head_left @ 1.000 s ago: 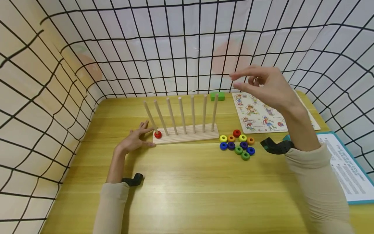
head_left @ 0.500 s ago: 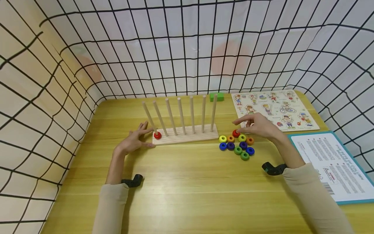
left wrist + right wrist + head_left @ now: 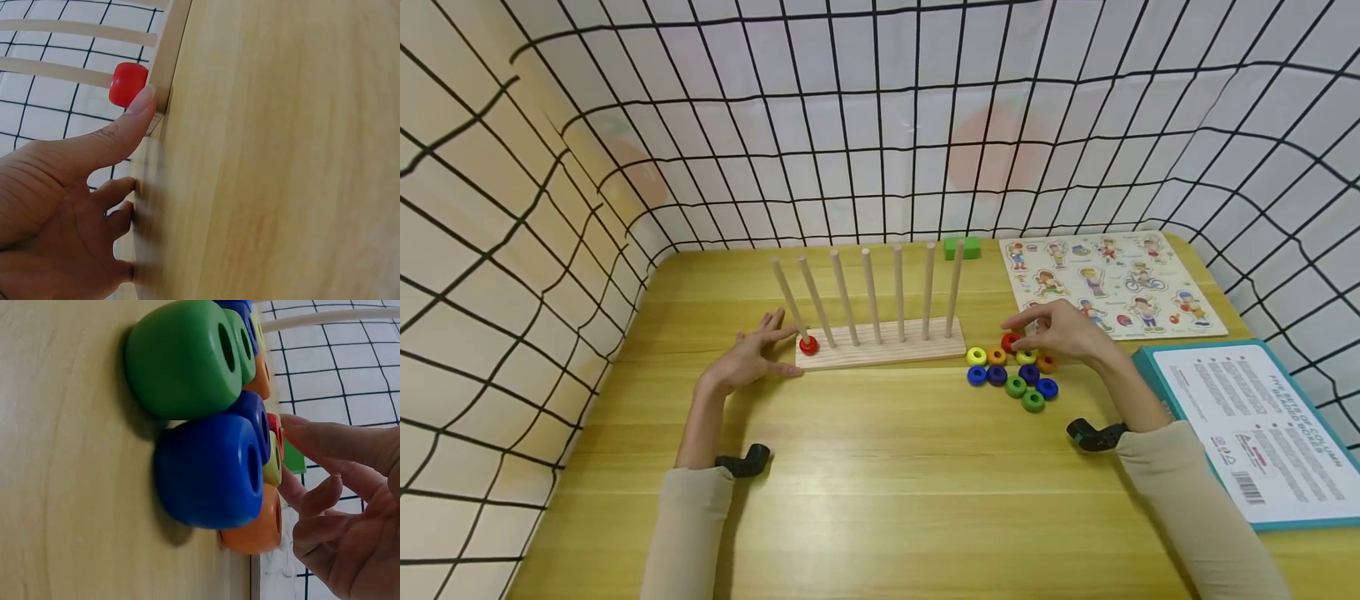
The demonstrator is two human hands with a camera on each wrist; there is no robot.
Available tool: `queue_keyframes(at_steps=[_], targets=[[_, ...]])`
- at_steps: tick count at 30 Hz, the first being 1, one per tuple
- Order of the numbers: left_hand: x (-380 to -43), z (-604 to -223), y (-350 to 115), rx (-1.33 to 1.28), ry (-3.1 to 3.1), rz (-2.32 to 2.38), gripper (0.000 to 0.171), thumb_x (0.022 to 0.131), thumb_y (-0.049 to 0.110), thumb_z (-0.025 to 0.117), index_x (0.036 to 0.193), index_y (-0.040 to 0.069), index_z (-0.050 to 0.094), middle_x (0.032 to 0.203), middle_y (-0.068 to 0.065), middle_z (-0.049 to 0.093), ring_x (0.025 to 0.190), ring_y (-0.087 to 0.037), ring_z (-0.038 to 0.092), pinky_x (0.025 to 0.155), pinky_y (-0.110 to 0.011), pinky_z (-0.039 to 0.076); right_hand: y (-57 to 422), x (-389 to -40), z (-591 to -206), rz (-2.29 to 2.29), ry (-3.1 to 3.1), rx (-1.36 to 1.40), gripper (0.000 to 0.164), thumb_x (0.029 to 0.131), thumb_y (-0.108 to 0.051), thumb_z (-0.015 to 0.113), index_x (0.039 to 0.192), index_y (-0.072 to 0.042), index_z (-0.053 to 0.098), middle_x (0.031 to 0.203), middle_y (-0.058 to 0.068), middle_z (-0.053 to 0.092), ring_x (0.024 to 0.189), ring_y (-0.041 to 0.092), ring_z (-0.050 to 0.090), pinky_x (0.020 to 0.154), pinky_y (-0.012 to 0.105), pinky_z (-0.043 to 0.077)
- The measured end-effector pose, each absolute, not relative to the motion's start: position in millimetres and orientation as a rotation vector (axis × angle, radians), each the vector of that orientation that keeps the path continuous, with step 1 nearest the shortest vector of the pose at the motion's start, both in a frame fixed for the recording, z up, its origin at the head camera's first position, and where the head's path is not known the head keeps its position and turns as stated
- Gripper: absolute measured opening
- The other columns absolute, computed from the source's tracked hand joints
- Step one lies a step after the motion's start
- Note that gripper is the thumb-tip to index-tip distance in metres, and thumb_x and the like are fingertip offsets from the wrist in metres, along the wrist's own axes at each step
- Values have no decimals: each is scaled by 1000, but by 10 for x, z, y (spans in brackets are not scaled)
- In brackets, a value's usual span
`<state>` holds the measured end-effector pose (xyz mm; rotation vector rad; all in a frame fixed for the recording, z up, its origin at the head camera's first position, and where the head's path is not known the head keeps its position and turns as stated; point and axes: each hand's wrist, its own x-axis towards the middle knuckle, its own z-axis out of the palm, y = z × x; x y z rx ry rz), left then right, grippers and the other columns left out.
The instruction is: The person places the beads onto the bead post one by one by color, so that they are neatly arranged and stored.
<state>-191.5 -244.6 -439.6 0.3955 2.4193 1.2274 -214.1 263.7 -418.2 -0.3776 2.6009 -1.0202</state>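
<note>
My left hand lies at the left end of a wooden peg rack, fingers spread on the table. In the left wrist view its thumb touches the end of the base, just by a red bead threaded on the end peg. Over at the right, my right hand pinches another red bead between thumb and index finger, at the back of a cluster of beads. Blue, green, orange, yellow and purple beads sit close around it.
A picture board lies behind the right hand, with a teal-edged box nearer on the right. Behind the rack is a green block. Black netting encloses the table's back and sides.
My right hand has come down from above the picture board to the bead cluster and its fingers have closed round the red bead. The left hand stays at the rack.
</note>
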Motion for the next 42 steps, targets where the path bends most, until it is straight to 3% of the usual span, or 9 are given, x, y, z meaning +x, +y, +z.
queue_keyframes(at_steps=[10,21,24,26,31,33,37,40,42], targets=[[-1913,-4400,-2456,388,2416,1227,77,93,17,77,159,6,39,174,-19,-7,160,-36,-21,117,-73,-26,2520,-2150,-4178,-960,2618,-351,29,89,-14,81,116,-2,78,119,23,74,68,17,42,61,27,37],[-1918,-4406,-2459,373,2413,1211,78,94,18,77,159,3,37,174,-18,-7,160,-36,-21,116,-72,-27,2526,-2192,-4211,-961,2597,-318,30,91,-13,79,119,-3,77,125,24,71,60,14,41,59,28,36],[-1915,-4393,-2456,367,2419,1202,78,94,17,76,159,3,37,175,-17,-7,160,-35,-21,117,-71,-27,2528,-2201,-4213,-966,2608,-330,30,91,-14,79,119,-3,77,116,20,73,59,14,40,57,28,34],[-1915,-4392,-2454,362,2425,1190,77,94,17,76,159,3,37,175,-16,-8,160,-34,-21,118,-70,-27,2531,-2209,-4214,-962,2621,-343,29,91,-15,79,118,-5,78,95,16,72,58,14,37,55,27,32],[-1918,-4397,-2448,357,2431,1177,77,95,17,75,160,3,36,175,-16,-8,160,-34,-21,118,-70,-27,2534,-2240,-4147,-982,2664,-419,27,94,-18,77,117,-5,78,62,1,44,55,14,36,53,25,31],[-1918,-4395,-2446,358,2431,1177,77,95,17,75,160,3,36,175,-16,-8,161,-34,-21,118,-70,-27,2530,-2248,-4074,-995,2691,-463,26,95,-18,77,118,-6,78,65,3,47,57,14,37,54,25,33],[-1915,-4385,-2449,359,2429,1178,77,95,17,75,160,4,36,175,-15,-8,161,-34,-21,118,-70,-27,2499,-2248,-3856,-1066,2727,-479,27,96,-20,75,120,-9,78,93,12,65,61,16,40,55,27,35],[-1916,-4379,-2451,361,2425,1183,78,94,17,76,160,3,36,175,-16,-8,160,-34,-22,118,-70,-27,2458,-2259,-3642,-1154,2732,-459,30,97,-23,75,124,-11,77,107,16,66,61,17,40,57,28,36],[-1921,-4381,-2450,363,2425,1185,78,94,18,76,159,3,36,175,-17,-8,160,-34,-21,118,-70,-27,2433,-2274,-3483,-1218,2739,-458,31,97,-23,74,126,-11,76,102,15,63,60,17,39,55,28,37]])
